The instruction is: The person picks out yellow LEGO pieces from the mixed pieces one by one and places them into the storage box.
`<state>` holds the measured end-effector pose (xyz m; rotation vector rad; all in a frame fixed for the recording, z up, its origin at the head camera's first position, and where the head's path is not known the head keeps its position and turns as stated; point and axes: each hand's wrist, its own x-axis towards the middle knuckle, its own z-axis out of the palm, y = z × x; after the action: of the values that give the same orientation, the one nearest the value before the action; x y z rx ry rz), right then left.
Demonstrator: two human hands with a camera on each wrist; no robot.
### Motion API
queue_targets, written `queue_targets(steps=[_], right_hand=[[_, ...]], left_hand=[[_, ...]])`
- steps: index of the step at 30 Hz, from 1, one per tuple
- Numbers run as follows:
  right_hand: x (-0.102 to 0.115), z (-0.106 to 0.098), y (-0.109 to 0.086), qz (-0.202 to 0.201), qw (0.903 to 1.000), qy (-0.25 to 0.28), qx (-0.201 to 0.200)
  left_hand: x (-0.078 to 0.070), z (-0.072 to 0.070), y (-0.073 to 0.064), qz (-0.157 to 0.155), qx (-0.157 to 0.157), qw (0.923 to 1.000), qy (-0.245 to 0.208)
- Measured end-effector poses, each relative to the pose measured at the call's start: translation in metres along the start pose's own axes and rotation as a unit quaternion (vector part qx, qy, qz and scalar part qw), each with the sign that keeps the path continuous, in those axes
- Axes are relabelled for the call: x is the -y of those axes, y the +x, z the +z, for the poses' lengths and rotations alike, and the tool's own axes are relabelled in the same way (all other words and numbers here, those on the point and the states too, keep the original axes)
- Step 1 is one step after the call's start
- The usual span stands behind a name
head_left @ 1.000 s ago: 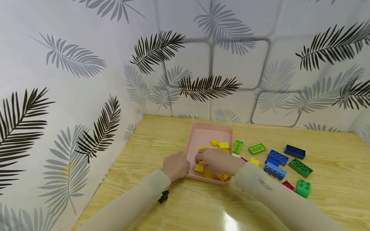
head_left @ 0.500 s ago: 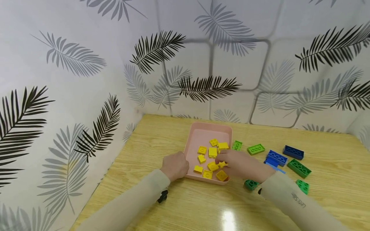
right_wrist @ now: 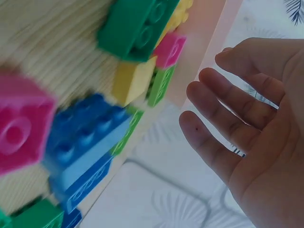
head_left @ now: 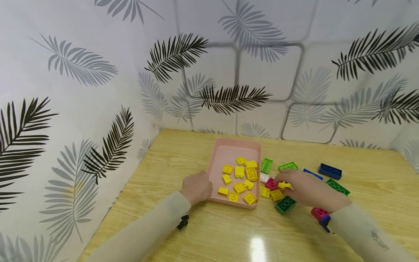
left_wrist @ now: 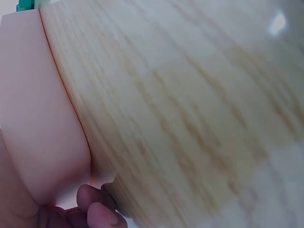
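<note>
My left hand (head_left: 196,187) grips the left side of a pink tray (head_left: 212,160) near its front corner; curled fingers (left_wrist: 102,213) show by the tray wall in the left wrist view. Inside the tray lie several yellow toy bricks (head_left: 239,172). My right hand (head_left: 306,187) is over the loose bricks to the right of the tray. In the right wrist view its fingers are slightly bent and apart, holding nothing. Close to its fingertips are a yellow brick (right_wrist: 134,80), a pink brick (head_left: 271,183) and a dark green brick (head_left: 285,204).
Right of the tray, more bricks lie on the wooden table (head_left: 183,149): light green (head_left: 266,165), white (head_left: 264,177), navy (head_left: 330,171), green (head_left: 338,186), blue (right_wrist: 85,137) and a red-pink one (head_left: 319,213). A leaf-patterned backdrop (head_left: 203,65) rises behind the table.
My right hand has moved out of the tray to the right, over the loose bricks, leaving the yellow bricks in the tray uncovered. The left hand stays at the tray's side.
</note>
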<state>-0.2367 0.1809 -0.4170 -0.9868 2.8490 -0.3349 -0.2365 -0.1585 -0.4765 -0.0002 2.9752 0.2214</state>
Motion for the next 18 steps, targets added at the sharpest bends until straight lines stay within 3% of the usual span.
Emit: queue_targets(steps=[8,18], right_hand=[[-0.025,0.004,-0.021,-0.003,0.9998,-0.004,-0.021],[-0.046,0.006,-0.028,-0.006,0.9993,-0.025,-0.028]], left_hand=[[0.001,0.002,0.001,-0.003,0.005,1.0000,-0.007],[0.001,0.002,0.001,-0.008,0.002,0.9997,-0.022]])
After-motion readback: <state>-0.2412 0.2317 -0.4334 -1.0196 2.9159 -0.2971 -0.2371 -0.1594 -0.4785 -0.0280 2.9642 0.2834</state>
